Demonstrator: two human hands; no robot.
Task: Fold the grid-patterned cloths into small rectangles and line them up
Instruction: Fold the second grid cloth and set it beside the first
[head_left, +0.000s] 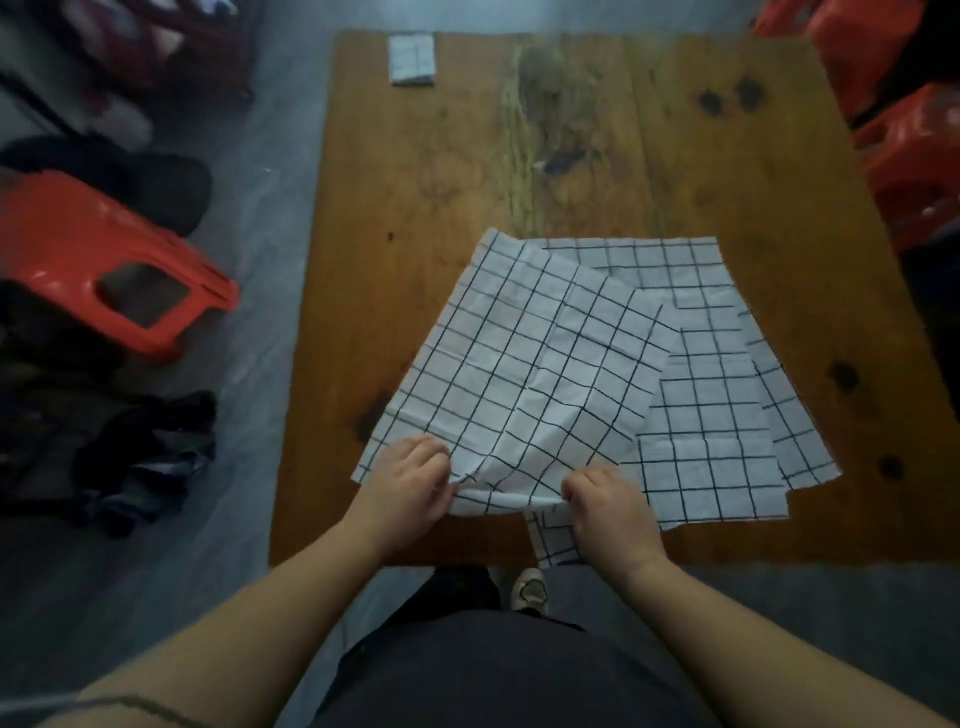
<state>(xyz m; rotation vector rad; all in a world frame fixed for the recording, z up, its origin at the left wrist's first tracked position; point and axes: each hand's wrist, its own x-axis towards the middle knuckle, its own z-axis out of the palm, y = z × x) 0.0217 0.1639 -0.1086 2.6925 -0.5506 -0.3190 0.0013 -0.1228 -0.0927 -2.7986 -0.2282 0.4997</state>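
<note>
We note a brown wooden bench (727, 156) with dark knots and a worn streak. One folded cloth (411, 60) lies at its far left corner. Near edge: flat grid cloths (711, 441) overlap, the top cloth (530, 353) skewed, one corner overhanging.

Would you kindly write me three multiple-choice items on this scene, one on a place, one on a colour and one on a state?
1. Where does the folded cloth lie?
A. at the far left corner of the table
B. on the floor
C. under a hand

2. What colour is the stool left of the table?
A. blue
B. red
C. green

3. What are the left hand and right hand doing?
A. resting flat on bare wood
B. hanging off the table
C. pinching the near edge of the top cloth

Key: 1 A, it sits at that far corner; 2 B, its plastic is plainly red; 3 C, both hands' fingers curl on that edge.
</note>
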